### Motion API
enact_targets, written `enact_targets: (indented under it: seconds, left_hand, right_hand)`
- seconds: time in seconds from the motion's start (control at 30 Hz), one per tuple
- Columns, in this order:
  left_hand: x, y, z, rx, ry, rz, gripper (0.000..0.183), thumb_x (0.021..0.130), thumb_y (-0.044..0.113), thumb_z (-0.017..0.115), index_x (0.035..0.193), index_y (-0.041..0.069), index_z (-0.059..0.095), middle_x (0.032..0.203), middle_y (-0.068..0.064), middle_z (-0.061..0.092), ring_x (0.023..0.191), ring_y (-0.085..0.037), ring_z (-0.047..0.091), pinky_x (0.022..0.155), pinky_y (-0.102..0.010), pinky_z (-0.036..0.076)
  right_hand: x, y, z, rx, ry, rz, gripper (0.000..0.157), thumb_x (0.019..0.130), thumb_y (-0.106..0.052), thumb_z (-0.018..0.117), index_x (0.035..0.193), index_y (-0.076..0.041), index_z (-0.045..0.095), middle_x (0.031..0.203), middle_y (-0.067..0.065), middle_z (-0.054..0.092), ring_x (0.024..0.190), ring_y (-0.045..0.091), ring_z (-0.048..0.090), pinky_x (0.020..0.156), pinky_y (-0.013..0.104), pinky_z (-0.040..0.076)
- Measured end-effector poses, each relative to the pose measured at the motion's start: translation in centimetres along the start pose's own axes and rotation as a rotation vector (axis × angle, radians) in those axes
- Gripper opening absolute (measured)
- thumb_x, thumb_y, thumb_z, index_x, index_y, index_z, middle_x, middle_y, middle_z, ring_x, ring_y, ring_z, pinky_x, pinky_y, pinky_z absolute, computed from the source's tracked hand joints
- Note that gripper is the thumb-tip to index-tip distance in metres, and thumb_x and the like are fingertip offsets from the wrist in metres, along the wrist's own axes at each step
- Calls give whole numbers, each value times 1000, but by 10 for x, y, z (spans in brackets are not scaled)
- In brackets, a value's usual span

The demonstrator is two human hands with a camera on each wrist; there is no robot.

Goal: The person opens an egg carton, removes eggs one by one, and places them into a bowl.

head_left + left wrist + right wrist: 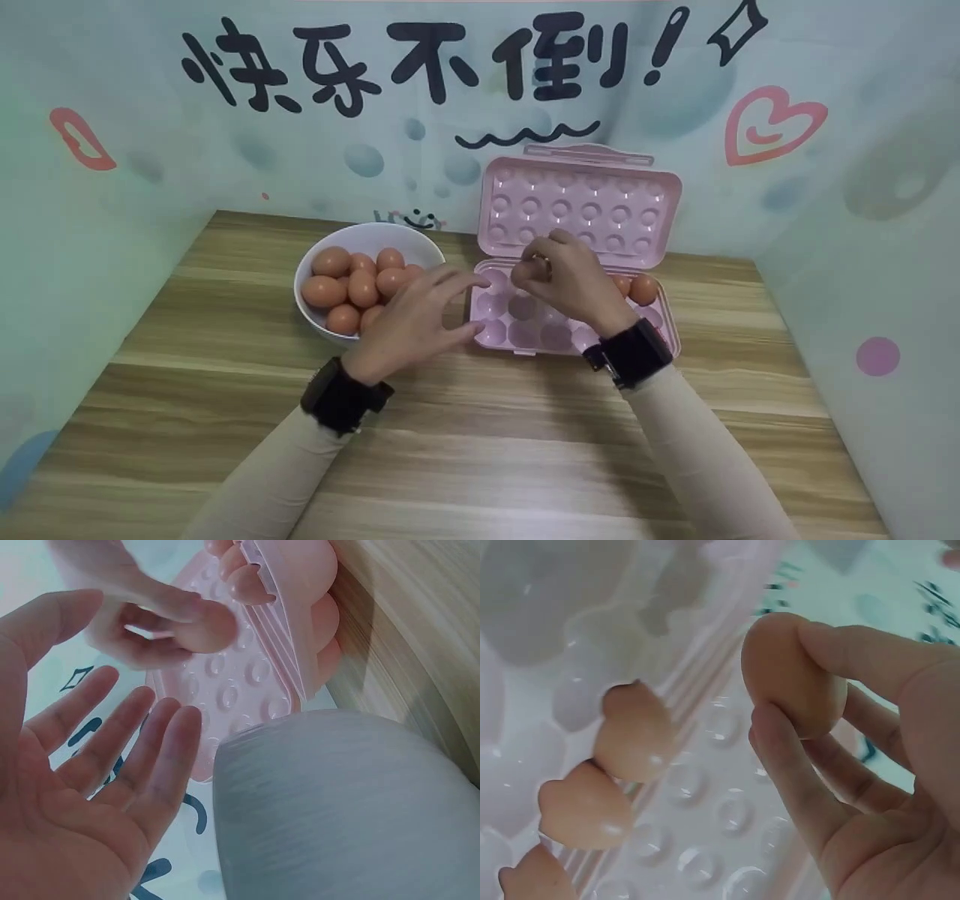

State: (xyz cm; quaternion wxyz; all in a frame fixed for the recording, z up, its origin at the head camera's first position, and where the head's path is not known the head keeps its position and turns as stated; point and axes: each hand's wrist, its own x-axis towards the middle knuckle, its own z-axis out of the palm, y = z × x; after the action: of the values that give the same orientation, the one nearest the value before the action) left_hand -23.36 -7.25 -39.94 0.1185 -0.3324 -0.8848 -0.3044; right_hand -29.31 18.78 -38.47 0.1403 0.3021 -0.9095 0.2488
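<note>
My right hand [574, 281] pinches a brown egg [784, 671] between thumb and fingers, above the back left part of a pink egg carton [519, 352]. In the right wrist view several eggs [634, 731] sit in the carton's row beside the hinge; the head view shows them partly hidden behind my right hand. My left hand [412, 322] holds nothing, its fingers spread between the bowl and the carton; its palm [82, 840] faces the left wrist camera. A white bowl [424, 241] to the left holds several brown eggs [363, 289], some covered by my left hand.
The carton's dimpled lid [577, 217] stands raised against the back wall cloth [300, 165], which carries printed lettering. Bowl and carton stand near the back edge of the wood-grain table [465, 450]. Side cloths [862, 285] hang at left and right.
</note>
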Motion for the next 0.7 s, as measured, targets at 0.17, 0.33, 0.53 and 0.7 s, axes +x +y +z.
enact_targets:
  seconds: [0.17,0.33,0.53,0.7]
  left_hand:
    - [1,4,2,-23,24,17,52,92,21,84,140,13,66,128,-9,66,109,-25,62,96,-39,56]
    - [1,8,5,-40,40,41,53,92,19,84,141,14,65,133,-9,66,117,-26,64,101,-39,56]
    - [0,13,12,-44,57,77,52,91,22,85,138,13,64,139,-7,66,124,-23,64,106,-39,54]
    - [-1,15,17,-40,72,95,50,90,25,87,133,14,65,136,-7,66,120,-22,66,100,-37,57]
  right_hand:
    - [-24,-12,-15,117,44,85,30,86,-22,91,106,-6,76,98,7,70,93,23,66,81,36,60]
    - [-43,-24,-19,268,37,161,33,86,-23,91,111,-8,75,105,5,72,92,20,74,82,39,63]
    - [-57,-40,-14,408,25,207,33,88,-22,89,114,-8,74,112,6,74,95,22,76,85,45,63]
    - [-60,-46,-7,433,22,223,36,87,-26,90,113,-9,72,110,4,72,96,21,76,85,40,63]
